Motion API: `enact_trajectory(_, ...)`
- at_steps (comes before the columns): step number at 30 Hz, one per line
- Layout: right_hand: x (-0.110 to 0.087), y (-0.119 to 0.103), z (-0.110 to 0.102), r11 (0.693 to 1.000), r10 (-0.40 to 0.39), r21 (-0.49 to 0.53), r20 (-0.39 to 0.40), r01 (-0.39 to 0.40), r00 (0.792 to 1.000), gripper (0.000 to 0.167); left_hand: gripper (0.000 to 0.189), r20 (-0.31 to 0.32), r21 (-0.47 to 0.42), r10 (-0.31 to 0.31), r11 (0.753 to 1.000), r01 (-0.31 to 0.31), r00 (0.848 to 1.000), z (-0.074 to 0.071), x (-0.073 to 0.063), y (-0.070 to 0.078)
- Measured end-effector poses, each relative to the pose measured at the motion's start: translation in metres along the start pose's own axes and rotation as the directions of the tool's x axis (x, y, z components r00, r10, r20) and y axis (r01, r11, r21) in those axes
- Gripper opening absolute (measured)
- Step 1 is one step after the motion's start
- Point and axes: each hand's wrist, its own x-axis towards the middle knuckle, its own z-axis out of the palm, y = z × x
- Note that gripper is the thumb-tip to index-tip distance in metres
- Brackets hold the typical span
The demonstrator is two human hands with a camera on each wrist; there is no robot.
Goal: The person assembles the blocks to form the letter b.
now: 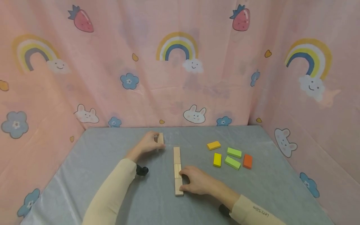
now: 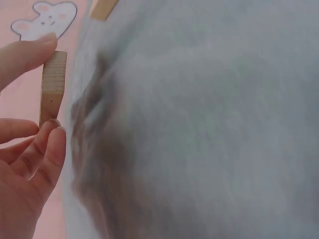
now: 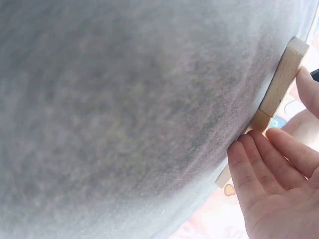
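In the head view my left hand (image 1: 148, 143) holds a plain wooden block (image 1: 160, 137) near the far side of the table. The left wrist view has this block (image 2: 54, 75) upright between the thumb above and the fingertips below. Three bare wood blocks lie end to end in a straight row (image 1: 177, 155), pointing away from me. At the row's right side is my right hand (image 1: 198, 180), thumb by the near block (image 1: 178, 189) and fingers by the middle block (image 1: 177, 171). Its fingers reach out fairly straight along the row in the right wrist view.
Several coloured blocks lie to the right: an orange-yellow block (image 1: 213, 145), a yellow block (image 1: 217, 160), two green blocks (image 1: 234, 152) and an orange-red block (image 1: 247, 161). A grey cloth covers the table (image 1: 157, 203). Pink printed curtains (image 1: 157, 103) hang around it.
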Motion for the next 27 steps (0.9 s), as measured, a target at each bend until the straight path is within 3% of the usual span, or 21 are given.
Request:
enact_trajectory(15,0.003,0.001,0.000,1.000,0.001,-0.007,0.015,-0.001,1.000,0.054,0.079,0.005,-0.018,0.042,0.999,-0.042,0.999,0.018,0.025,0.029)
enact_trajectory(27,0.004,0.001,-0.001,1.000,0.008,0.011,0.029,-0.008,1.000,0.055,0.074,0.002,-0.035,0.061,0.998,-0.061,0.998,0.036,0.040,0.033)
